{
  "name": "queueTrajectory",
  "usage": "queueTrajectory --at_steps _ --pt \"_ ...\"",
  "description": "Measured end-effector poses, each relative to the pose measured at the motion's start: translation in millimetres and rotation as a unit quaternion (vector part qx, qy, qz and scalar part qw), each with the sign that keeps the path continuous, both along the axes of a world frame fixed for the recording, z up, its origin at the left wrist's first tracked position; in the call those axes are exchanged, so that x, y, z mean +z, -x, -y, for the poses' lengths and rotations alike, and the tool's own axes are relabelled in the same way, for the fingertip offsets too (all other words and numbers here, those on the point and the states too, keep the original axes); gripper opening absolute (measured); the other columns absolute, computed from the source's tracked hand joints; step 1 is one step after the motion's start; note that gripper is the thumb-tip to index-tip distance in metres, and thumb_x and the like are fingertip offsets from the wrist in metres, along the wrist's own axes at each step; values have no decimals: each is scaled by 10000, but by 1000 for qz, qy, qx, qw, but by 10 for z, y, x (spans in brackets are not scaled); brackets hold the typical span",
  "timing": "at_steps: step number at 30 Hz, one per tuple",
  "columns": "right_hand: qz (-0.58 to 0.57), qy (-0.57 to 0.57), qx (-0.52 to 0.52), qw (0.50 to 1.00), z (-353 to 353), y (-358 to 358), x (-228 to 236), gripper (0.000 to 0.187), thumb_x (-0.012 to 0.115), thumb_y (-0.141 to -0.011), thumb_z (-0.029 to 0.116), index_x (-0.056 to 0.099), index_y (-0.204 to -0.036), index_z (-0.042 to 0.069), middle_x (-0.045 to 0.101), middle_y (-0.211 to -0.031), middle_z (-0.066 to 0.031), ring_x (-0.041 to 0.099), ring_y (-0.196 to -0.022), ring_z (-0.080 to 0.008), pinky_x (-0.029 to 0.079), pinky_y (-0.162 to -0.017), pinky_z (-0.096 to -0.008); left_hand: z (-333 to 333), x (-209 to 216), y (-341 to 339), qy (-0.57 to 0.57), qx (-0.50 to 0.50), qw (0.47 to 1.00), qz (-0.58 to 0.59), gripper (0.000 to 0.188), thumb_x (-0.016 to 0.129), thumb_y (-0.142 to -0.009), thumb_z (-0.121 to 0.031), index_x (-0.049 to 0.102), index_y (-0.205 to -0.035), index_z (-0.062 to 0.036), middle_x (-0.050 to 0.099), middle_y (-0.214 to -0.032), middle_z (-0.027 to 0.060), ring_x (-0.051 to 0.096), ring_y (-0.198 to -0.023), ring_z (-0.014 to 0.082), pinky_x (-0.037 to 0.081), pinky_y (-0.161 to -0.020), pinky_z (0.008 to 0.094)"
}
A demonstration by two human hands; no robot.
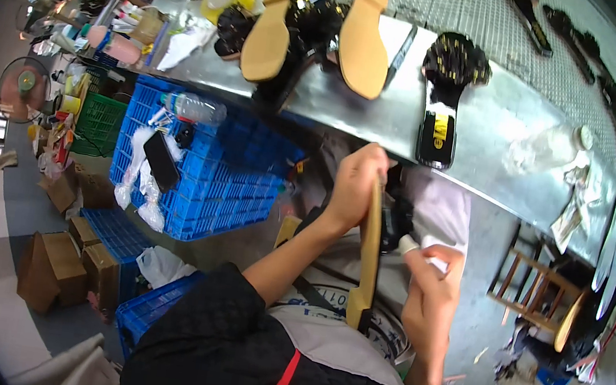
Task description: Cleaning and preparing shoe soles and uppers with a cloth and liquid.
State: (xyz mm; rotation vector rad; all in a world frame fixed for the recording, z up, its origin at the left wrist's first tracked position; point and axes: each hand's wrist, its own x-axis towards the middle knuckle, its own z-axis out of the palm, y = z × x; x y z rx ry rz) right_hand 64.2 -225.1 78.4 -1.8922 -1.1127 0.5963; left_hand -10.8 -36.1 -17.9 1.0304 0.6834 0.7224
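While the left hand [356, 187] grips the tan shoe sole [367, 256] on edge, the right hand [434, 277] pinches a small white thing [408, 244] against it; next it likely must rub along the edge

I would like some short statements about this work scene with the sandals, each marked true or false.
1. The left hand grips the upper end of a tan sandal sole. True.
2. The right hand is resting on the metal bench. False: it is raised in front of the body beside the sole, with a white tip on one finger.
3. A black phone lies on the blue crate. True.
4. The clear plastic bottle on the metal bench stands upright. False: it lies on its side.
5. Two tan soles lie face up on the bench. True.
6. The blue crate holds finished sandals. False: a phone, a bottle and small bags lie on it.
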Motion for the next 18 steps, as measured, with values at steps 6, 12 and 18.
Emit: queueTrajectory --at_steps 6,12,18 --pt "248 -74 -118 959 -1107 -386 -26 422 715 -912 244 587 -1279 79 578 -1223 -159 644 -1001 -391 555 -749 -442 -546 561 412 -111 103 985 81 341 394 -1019 -276 432 -732 -98 427 -569 29 388 -475 110 310 -446 241" --pt "246 28 15 969 -2290 -352 23 833 789 -795 479 413 -1381 22 617 -1200 -251 670 -947 -454 553 -776 -499 -1661 1011 1127 -278 257 911 -161 294 449 -968 -254 634 -1048 -41 540 -732 37 490 -639 106 407 -612 255" --pt "309 -4 51 950 -2568 -287 -283 543 661 -876 302 432 -1291 38 653 -1077 -240 688 -786 -445 560 -675 -521 -2461 177 1330 -198 193 907 -317 437 537 -984 -411 605 -1116 0 618 -1069 89 553 -1023 177 434 -930 313"
